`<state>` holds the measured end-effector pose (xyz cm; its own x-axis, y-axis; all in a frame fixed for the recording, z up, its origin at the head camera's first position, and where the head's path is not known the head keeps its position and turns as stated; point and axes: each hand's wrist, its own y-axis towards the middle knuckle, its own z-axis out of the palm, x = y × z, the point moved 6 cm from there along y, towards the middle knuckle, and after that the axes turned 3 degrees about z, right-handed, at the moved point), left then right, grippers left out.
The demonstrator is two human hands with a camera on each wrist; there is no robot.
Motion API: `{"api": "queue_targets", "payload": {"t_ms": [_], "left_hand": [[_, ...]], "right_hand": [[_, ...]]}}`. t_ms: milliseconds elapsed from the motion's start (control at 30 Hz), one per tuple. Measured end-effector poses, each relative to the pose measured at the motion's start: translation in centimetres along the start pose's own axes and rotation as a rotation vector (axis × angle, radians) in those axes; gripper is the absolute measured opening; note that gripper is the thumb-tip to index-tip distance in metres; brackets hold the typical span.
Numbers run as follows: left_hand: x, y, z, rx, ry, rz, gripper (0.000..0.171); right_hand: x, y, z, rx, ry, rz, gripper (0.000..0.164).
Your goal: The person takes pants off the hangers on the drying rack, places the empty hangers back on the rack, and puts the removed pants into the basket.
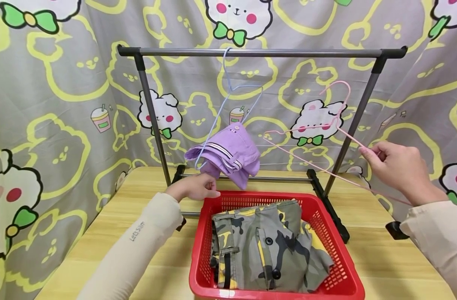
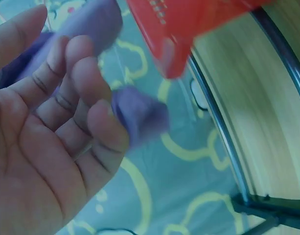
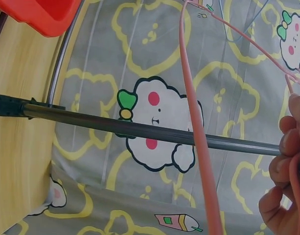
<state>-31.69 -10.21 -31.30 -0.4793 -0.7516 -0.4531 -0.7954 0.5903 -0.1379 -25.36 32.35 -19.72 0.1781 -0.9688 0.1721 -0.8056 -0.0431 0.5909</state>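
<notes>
A purple garment (image 1: 237, 143) with a striped waistband hangs folded over a light blue hanger (image 1: 224, 64), which is hooked on the rack's top bar. Just below it, near the back left corner of a red basket (image 1: 280, 294), is my left hand (image 1: 194, 186). In the left wrist view this left hand (image 2: 57, 127) has loosely bent fingers and an empty palm. On the right, my right hand (image 1: 400, 166) pinches a pink hanger (image 1: 350, 137) by its sloping shoulder, the hook pointing up. Close up, the right wrist view shows the pink wire (image 3: 191, 98). Camouflage trousers (image 1: 247, 241) lie folded in the basket.
A grey metal rack (image 1: 307, 53) with black feet stands on the wooden table (image 1: 164, 266), behind and around the basket. Behind it hangs a grey curtain (image 1: 273, 83) with a yellow cartoon print, also covering both sides.
</notes>
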Motion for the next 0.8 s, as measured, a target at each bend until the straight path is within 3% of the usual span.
{"api": "queue_targets", "payload": {"t_ms": [100, 200, 467, 600, 700, 800], "left_hand": [[1.4, -0.3, -0.7, -0.062, -0.031, -0.014, 0.019], [2.8, -0.5, -2.1, -0.203, -0.097, -0.031, 0.018], [6.9, -3.2, -7.2, -0.866, -0.19, -0.227, 0.023], [8.1, -4.4, -8.4, -1.102, -0.286, -0.271, 0.028], [8.7, -5.1, -8.9, -1.22, -0.357, -0.305, 0.039], [9.1, -5.5, -9.1, -1.263, -0.396, -0.346, 0.049]], "right_hand": [[-0.1, 0.0, -0.1, 0.001, 0.005, 0.01, 0.032], [-0.1, 0.1, -0.2, 0.0, 0.008, 0.017, 0.032], [0.5, 0.9, -0.8, 0.021, -0.001, 0.019, 0.036], [0.8, 1.2, -1.4, 0.011, -0.011, 0.024, 0.036], [0.9, 1.4, -1.7, 0.017, -0.016, 0.033, 0.037], [1.1, 1.7, -2.0, 0.02, -0.023, 0.029, 0.038]]}}
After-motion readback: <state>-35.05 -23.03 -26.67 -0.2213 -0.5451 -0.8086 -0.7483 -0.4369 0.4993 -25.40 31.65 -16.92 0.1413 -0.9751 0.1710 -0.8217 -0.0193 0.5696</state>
